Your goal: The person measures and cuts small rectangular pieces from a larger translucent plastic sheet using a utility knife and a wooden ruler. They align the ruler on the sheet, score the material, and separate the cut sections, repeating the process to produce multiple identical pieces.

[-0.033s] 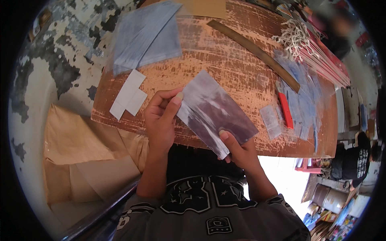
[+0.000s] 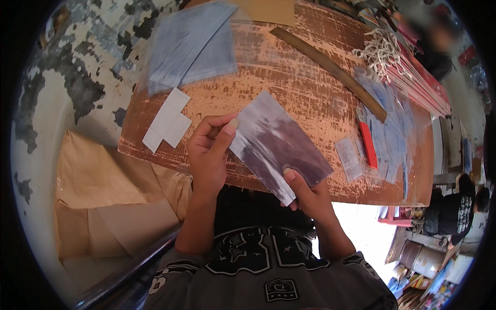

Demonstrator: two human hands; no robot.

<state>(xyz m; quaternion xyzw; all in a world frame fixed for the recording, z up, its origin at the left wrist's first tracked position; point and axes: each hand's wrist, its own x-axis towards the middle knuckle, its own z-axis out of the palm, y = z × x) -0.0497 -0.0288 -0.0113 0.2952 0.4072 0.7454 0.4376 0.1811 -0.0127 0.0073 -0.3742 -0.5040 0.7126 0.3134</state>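
A glossy, see-through plastic sheet (image 2: 281, 142), rectangular and smoky grey, is held tilted over the table's near edge; whether it is one layer or several I cannot tell. My left hand (image 2: 211, 144) pinches its left edge between thumb and curled fingers. At the lower corner my right hand (image 2: 308, 194) grips it, thumb on top and the other fingers mostly hidden beneath. Bright reflections streak its surface. Left of it lies a white card cutout (image 2: 168, 121) with a stepped outline. A small clear plastic piece (image 2: 349, 157) lies to the right, beside a red-handled cutter (image 2: 368, 144).
The worn brown table (image 2: 248, 67) carries bluish plastic sheets (image 2: 194, 49) at far left and a long brown strip (image 2: 330, 72). Plastic scraps (image 2: 390, 134) and red-and-white corded items (image 2: 413, 77) lie at right. Brown paper (image 2: 113, 175) stands at left. Other people are at far right.
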